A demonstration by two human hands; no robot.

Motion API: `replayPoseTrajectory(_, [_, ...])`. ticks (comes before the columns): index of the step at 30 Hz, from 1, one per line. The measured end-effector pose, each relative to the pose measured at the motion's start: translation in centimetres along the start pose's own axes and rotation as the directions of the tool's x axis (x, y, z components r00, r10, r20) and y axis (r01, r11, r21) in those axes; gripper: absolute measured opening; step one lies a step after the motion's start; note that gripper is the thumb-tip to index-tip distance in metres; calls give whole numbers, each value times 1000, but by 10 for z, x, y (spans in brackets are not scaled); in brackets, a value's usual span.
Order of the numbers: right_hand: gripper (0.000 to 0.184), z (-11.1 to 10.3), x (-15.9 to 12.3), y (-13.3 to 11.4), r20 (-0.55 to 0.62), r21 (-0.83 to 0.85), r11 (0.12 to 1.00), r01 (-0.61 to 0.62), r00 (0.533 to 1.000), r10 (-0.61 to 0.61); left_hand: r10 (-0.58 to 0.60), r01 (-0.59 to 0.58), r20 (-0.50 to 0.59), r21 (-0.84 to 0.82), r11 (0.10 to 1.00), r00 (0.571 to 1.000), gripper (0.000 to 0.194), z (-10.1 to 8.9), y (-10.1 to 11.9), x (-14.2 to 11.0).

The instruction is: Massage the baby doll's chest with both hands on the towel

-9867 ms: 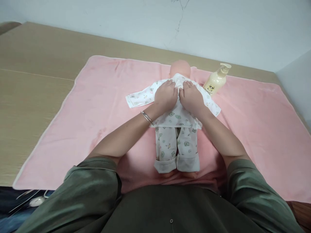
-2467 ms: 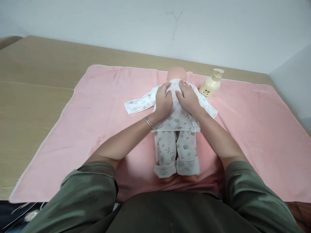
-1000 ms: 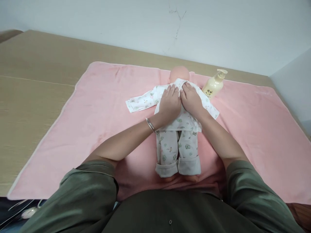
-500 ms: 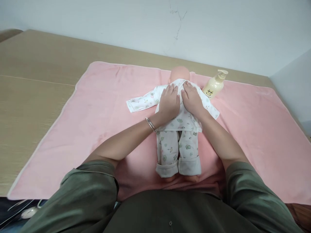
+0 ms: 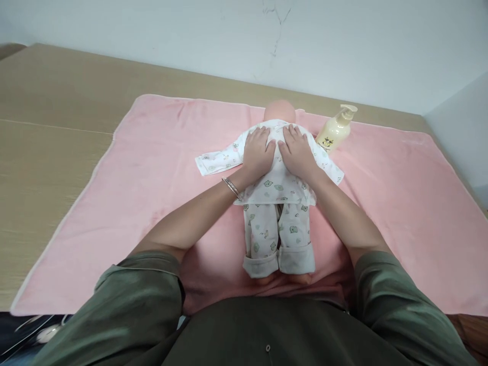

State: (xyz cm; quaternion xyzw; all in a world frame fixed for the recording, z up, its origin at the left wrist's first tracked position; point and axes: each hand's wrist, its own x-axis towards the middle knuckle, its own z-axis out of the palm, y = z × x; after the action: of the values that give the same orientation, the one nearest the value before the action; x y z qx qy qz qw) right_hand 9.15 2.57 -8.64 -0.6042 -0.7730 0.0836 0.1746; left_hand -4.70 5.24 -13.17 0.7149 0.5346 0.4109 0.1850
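Resting flat on the doll's [image 5: 277,188] back, my left hand [image 5: 258,152] lies open, fingers spread on the printed shirt [image 5: 280,184], a bracelet [image 5: 230,186] at its wrist. I note the doll face down in the middle of the pink towel [image 5: 152,168] on the worktop [image 5: 49,127]. My right hand [image 5: 299,153] lies open too, just beside the left, palm on the shirt. A pump bottle [image 5: 335,129] stands near the doll's right sleeve.
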Motion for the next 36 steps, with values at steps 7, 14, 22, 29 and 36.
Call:
replayPoseTrajectory(7, [56,2,10,15,-21,64,998,2,1000,0,-58,43,105,142,989,993,51,-11,24,-9])
replayPoseTrajectory(14, [53,-1,4,9,-68,-23,999,26,997,-27,-22,-17,185,206,978,983,54,-15,39,-16])
replayPoseTrajectory(22, [52,-7,-21,-21,-14,-157,985,77,997,-80,-51,7,191,222,975,980,52,-18,20,7])
replayPoseTrajectory(29, [62,-7,9,7,43,-21,999,-38,998,39,81,-120,127,348,930,989,47,-14,45,-22])
replayPoseTrajectory(36, [56,-3,-22,-23,-34,-107,994,20,999,-24,-9,-42,186,267,963,982,48,-20,19,9])
